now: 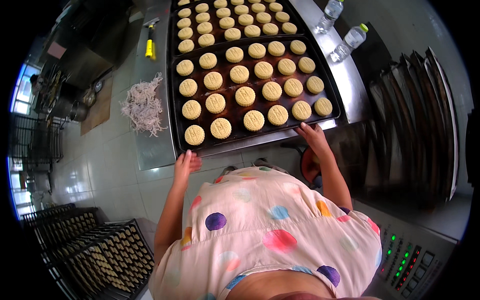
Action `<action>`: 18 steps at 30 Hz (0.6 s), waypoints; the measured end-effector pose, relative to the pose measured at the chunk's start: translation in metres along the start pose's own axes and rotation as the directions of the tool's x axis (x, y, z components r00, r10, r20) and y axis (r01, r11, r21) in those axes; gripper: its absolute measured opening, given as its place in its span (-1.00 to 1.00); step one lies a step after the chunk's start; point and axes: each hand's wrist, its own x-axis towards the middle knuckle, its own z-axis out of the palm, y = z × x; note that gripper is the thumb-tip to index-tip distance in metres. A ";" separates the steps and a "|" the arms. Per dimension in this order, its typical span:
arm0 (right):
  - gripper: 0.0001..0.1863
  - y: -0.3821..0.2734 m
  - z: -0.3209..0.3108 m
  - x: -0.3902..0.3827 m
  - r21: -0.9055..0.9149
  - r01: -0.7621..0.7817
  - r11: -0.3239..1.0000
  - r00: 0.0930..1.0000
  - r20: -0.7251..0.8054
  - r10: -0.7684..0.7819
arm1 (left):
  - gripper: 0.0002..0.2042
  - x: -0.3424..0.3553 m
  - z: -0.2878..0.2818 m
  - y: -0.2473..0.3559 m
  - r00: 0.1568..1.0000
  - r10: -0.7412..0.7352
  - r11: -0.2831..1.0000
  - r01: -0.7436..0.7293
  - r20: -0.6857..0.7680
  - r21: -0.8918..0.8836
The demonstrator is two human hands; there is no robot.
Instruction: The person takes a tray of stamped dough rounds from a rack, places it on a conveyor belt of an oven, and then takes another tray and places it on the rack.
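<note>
A dark baking tray (260, 137) bears rows of round, pale yellow pastries (245, 96) with scalloped edges and stamped tops. My left hand (188, 162) is at the tray's near left corner, thumb up by the rim and fingers stretched to the right, below the edge. At the near right part of the rim, my right hand (312, 136) has its fingers closed on the tray edge; the underside of that grip is hidden. Beyond lies a second tray (175, 42) with more of the same pastries.
The trays rest on a metal table (154, 150). On it lie a shaggy whitish cloth (144, 106), a scraper with a yellow handle (149, 47) and two clear bottles (349, 44). Dark trays stand upright (410, 125) at right; a rack of pastries (117, 257) stands lower left.
</note>
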 end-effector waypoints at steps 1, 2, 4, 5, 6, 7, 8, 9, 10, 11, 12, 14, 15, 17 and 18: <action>-0.56 0.002 0.000 0.000 0.013 0.007 1.000 1.000 -0.019 -0.006 | -0.52 -0.009 -0.010 -0.005 1.000 -0.023 0.999 0.022 0.011 0.048; -0.52 0.004 0.000 0.001 0.010 0.025 1.000 0.999 -0.026 -0.025 | -0.54 -0.018 -0.020 -0.010 0.999 -0.039 0.994 0.037 0.021 0.101; -0.52 0.008 -0.002 0.000 -0.008 0.029 1.000 0.997 -0.069 -0.029 | -0.52 -0.031 -0.038 -0.019 0.995 -0.055 0.993 0.063 -0.080 0.104; -0.52 0.009 -0.003 0.000 -0.005 0.029 1.000 0.996 -0.081 -0.029 | -0.49 -0.037 -0.045 -0.023 0.980 -0.057 0.996 0.068 -0.193 0.051; -0.53 0.010 -0.004 0.000 -0.017 0.014 1.000 0.995 -0.102 -0.016 | -0.46 -0.040 -0.053 -0.025 0.951 -0.060 0.998 0.064 -0.303 0.003; -0.53 0.011 -0.004 0.000 -0.018 0.013 1.000 0.994 -0.109 -0.015 | -0.42 -0.039 -0.059 -0.027 0.923 -0.078 0.993 0.037 -0.377 -0.115; -0.54 0.011 -0.003 0.000 -0.011 0.017 1.000 0.994 -0.104 -0.018 | -0.39 -0.038 -0.066 -0.027 0.889 -0.102 0.975 -0.001 -0.446 -0.223; -0.54 0.012 -0.003 0.000 -0.022 0.006 1.000 0.993 -0.118 -0.008 | -0.35 -0.036 -0.072 -0.027 0.846 -0.128 0.944 -0.056 -0.518 -0.325; -0.54 0.011 -0.002 0.000 -0.027 0.001 1.000 0.993 -0.120 -0.004 | -0.24 -0.030 -0.079 -0.024 0.846 -0.183 0.904 -0.055 -0.501 -0.423; -0.55 0.012 -0.002 0.000 -0.021 0.015 1.000 0.994 -0.108 -0.017 | -0.22 -0.024 -0.084 -0.022 0.844 -0.202 0.902 -0.037 -0.497 -0.431; -0.55 0.012 -0.001 0.000 -0.024 0.016 1.000 0.994 -0.107 -0.019 | -0.20 -0.016 -0.089 -0.019 0.825 -0.230 0.896 -0.027 -0.516 -0.443; -0.54 0.013 0.000 -0.002 -0.034 0.000 0.999 0.992 -0.126 -0.005 | -0.16 -0.001 -0.099 -0.011 0.792 -0.320 0.842 -0.014 -0.520 -0.540; -0.54 0.014 0.000 -0.002 -0.033 0.022 0.999 0.993 -0.116 -0.026 | -0.15 0.006 -0.103 -0.008 0.781 -0.379 0.784 -0.013 -0.496 -0.621; -0.52 0.017 0.000 -0.002 -0.064 0.044 0.997 0.991 -0.127 -0.052 | -0.13 0.019 -0.111 -0.003 0.779 -0.403 0.732 -0.042 -0.481 -0.680; -0.50 0.019 0.000 -0.003 -0.094 0.024 0.995 0.977 -0.208 -0.043 | -0.13 0.024 -0.113 -0.004 0.782 -0.375 0.741 -0.070 -0.498 -0.668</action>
